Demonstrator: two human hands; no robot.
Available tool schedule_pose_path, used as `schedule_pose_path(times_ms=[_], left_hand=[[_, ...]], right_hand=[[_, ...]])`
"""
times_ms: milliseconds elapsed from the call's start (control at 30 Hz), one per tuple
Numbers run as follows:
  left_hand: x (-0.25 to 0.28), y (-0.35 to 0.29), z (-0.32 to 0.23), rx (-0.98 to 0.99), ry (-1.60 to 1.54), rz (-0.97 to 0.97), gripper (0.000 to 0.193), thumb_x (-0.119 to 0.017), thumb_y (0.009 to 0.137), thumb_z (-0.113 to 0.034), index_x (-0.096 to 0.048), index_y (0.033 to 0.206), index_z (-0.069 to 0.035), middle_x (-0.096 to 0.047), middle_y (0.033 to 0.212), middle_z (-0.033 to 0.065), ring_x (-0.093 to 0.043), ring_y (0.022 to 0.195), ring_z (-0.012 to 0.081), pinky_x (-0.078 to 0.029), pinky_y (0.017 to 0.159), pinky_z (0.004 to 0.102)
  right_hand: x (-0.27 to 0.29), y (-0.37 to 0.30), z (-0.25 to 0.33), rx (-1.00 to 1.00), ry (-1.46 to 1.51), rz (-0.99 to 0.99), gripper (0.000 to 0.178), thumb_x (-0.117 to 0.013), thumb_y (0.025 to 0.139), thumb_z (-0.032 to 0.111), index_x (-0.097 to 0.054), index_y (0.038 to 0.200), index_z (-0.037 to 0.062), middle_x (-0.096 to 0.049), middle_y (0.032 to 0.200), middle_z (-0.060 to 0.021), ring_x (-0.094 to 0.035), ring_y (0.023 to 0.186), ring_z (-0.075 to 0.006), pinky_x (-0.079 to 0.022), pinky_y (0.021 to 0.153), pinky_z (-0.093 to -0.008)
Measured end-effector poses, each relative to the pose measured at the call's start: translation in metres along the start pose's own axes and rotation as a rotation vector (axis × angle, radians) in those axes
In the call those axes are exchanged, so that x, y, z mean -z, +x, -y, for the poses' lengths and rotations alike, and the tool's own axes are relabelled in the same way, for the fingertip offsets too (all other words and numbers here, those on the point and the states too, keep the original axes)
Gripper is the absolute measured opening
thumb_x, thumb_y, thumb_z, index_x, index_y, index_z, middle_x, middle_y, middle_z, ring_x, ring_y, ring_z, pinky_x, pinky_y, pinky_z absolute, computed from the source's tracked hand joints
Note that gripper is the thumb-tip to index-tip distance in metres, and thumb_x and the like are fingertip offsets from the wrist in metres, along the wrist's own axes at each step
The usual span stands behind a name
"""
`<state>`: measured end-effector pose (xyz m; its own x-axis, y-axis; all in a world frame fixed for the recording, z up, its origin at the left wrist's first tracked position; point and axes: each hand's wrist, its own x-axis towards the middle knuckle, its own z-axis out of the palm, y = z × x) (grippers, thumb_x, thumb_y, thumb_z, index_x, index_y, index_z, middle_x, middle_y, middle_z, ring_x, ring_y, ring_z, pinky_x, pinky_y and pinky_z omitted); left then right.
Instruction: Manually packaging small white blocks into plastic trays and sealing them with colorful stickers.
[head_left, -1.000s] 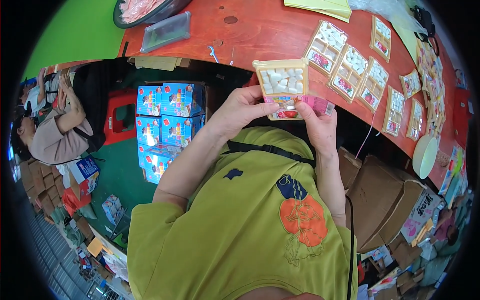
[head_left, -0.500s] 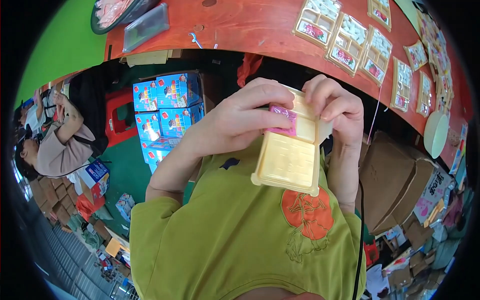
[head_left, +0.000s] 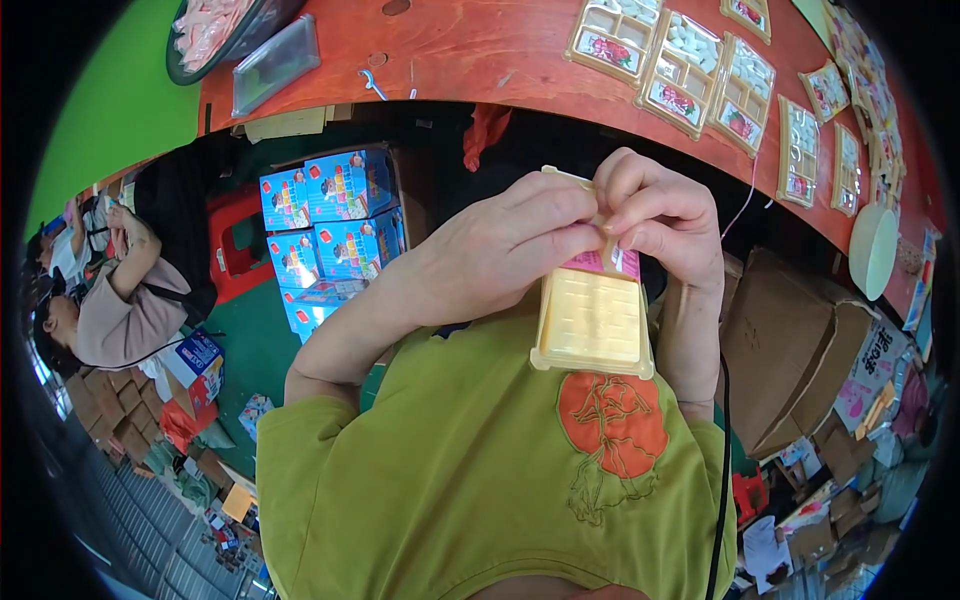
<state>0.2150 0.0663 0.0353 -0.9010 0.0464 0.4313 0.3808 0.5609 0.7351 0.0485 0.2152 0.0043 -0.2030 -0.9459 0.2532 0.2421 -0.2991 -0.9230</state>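
Observation:
Held up in front of my chest is a cream-yellow compartment tray (head_left: 595, 320) of thin plastic, with its wide ridged section toward me. A pink packet (head_left: 625, 262) shows partly under my fingers, in the middle of the tray. My left hand (head_left: 515, 240) grips the tray from the left side, its fingers closed over the upper compartments. On the other side my right hand (head_left: 668, 215) is closed too, thumb and fingers pinching at the tray's upper part, close to the left fingertips. What lies exactly between the fingertips is hidden.
Filled trays (head_left: 690, 75) with white pieces and printed cards lie on the red table (head_left: 480, 50) ahead. A wrench (head_left: 372, 84), a clear plastic box (head_left: 276, 66) and a dark basin (head_left: 180, 50) are farther left. Blue boxes (head_left: 340, 190) stand left; a cardboard carton (head_left: 790, 350) right. Another person (head_left: 120, 300) sits far left.
My left fingers have left the pink packet and come together with the right fingertips over the tray. The tray has turned slightly and shifted right, and the packet is now more covered.

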Motion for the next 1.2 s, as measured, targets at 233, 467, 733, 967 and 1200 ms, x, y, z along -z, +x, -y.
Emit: schedule_pose_path(times_ms=[233,467,733,967,1200], left_hand=[[-0.004,-0.004,0.0,0.068,-0.028,-0.073,0.033,-0.07,0.073,-0.002,-0.06,0.105,-0.001,-0.057,0.113,0.0149,-0.058,0.1,0.0326,-0.05,0.084,0.0387],[-0.001,-0.012,0.008,0.035,-0.067,-0.077,0.036,-0.078,0.072,-0.01,-0.063,0.104,-0.006,-0.058,0.115,0.0174,-0.059,0.104,0.0342,-0.049,0.089,0.0415],[-0.012,-0.022,0.011,0.049,-0.11,-0.123,0.035,-0.074,0.071,0.0,-0.06,0.102,-0.009,-0.054,0.113,0.0154,-0.064,0.085,0.0313,-0.056,0.068,0.0344],[-0.026,-0.021,0.016,-0.219,0.224,-0.23,0.039,-0.077,0.064,-0.005,-0.061,0.099,-0.013,-0.056,0.108,0.0131,-0.065,0.085,0.0303,-0.057,0.063,0.0333],[-0.018,-0.017,0.018,-0.25,0.376,-0.139,0.031,-0.071,0.071,-0.018,-0.063,0.1,-0.014,-0.06,0.111,0.0134,-0.065,0.09,0.0288,-0.055,0.063,0.031]], right_hand=[[-0.003,-0.004,-0.012,0.02,0.102,-0.014,0.013,-0.073,0.083,0.005,-0.073,0.094,-0.0024,-0.062,0.089,-0.0087,-0.058,0.089,-0.02,-0.047,0.08,-0.0316],[-0.001,0.001,-0.01,-0.003,0.06,-0.024,0.02,-0.072,0.087,0.02,-0.071,0.095,0.0013,-0.055,0.083,-0.0062,-0.051,0.086,-0.0235,-0.043,0.077,-0.0364],[-0.002,0.009,0.01,-0.122,-0.061,0.054,0.028,-0.074,0.084,0.012,-0.066,0.108,-0.0011,-0.054,0.086,-0.0043,-0.052,0.087,-0.0188,-0.044,0.08,-0.0342],[-0.014,0.011,0.007,-0.233,-0.302,0.043,0.052,-0.078,0.079,0.015,-0.054,0.124,0.0024,-0.051,0.104,-0.0039,-0.05,0.097,-0.0138,-0.043,0.087,-0.0282],[-0.006,0.025,0.004,-0.304,-0.356,0.071,0.037,-0.062,0.088,0.007,-0.052,0.123,0.0023,-0.054,0.111,-0.0061,-0.053,0.098,-0.0139,-0.044,0.088,-0.028]])
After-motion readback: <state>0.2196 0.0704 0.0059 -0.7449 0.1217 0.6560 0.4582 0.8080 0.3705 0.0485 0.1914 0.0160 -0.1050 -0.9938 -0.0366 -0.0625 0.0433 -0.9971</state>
